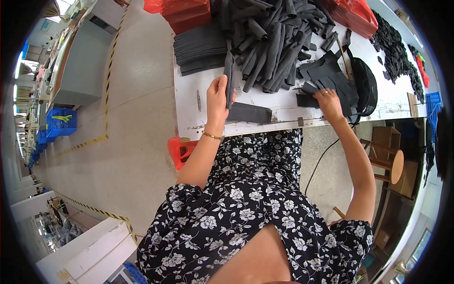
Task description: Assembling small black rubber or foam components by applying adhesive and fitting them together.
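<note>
**With fingers [221, 84] of the left hand [217, 102] wrapped round a dark strip [230, 78], near the centre of the frame**

Holding the dark strip almost upright, with the thumb along its left side and other fingertips just showing past its right. Wearing a gold-brown bracelet [212, 136] at the left wrist.

Touching a curled dark piece [309, 88] with the right hand [329, 102], right of centre, fingers bent and near together, with a ring [325, 93] on one; impossible to tell whether pinching it or merely resting on it.

Just right of the left hand, by the front edge of the white table [189, 102], lying flat: a wide dark strip [249, 113]. Beside and behind the right hand: overlapping flat dark pieces [336, 75], and to their right a rounded black object [366, 87].

Farther back on the table, at upper left of centre: a neat stack of dark strips [201, 52]. Next to it, across the upper middle: a loose heap of rolled dark strips [274, 52], piled at all angles.

Beyond these, along the top of the frame: a red bag [184, 19] to the left of the heap, another red bag [352, 19] to its right, then, at upper right, a spread of small black pieces [397, 54].

Well away, at far left, on a pale floor [137, 109] marked with striped tape [109, 71]: a blue crate [61, 124].
</note>
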Available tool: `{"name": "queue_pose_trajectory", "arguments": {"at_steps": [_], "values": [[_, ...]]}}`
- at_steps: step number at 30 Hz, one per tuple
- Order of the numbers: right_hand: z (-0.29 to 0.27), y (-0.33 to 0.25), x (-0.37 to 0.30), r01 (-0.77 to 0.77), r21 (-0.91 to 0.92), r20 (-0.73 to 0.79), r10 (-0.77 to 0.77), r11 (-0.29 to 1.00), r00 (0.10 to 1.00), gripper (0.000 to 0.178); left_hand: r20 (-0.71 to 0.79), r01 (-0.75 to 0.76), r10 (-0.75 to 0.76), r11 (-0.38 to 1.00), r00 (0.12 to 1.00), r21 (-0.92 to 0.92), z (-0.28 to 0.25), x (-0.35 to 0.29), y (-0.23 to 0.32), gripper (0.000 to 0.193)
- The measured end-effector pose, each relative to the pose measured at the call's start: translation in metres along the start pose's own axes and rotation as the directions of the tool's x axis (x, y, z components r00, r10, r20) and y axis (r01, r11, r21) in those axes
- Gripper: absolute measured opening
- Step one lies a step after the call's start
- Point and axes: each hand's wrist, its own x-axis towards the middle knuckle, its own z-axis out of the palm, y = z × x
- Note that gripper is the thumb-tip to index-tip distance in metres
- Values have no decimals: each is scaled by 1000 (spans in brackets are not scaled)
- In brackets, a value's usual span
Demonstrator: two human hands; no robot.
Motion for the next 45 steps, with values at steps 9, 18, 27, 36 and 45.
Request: {"name": "queue_pose_trajectory", "arguments": {"at_steps": [9, 18, 27, 36, 45], "values": [[-98, -157, 76, 191, 307, -547, 9, 932, 837, 28, 318, 112, 20, 913, 948, -392, 63, -38, 12, 24], [-97, -149, 54, -7, 924, -131, 333, 382, 934, 20, 222, 122, -35, 912, 974, -391, 49, -35, 40, 31], [-126, -156, 35, -82, 783, -201, 376, 616, 904, 37, 204, 232, -151, 851, 967, -471, 39, -17, 34, 23], [-133, -152, 50, 21, 593, -349, 233, 805, 908, 33, 307, 283, -153, 851, 939, -441, 48, -17, 37, 22], [-148, -140, 57, 95, 246, -430, 21, 965, 902, 41, 474, 345, -113, 831, 873, -436, 50, -24, 46, 17]]}}
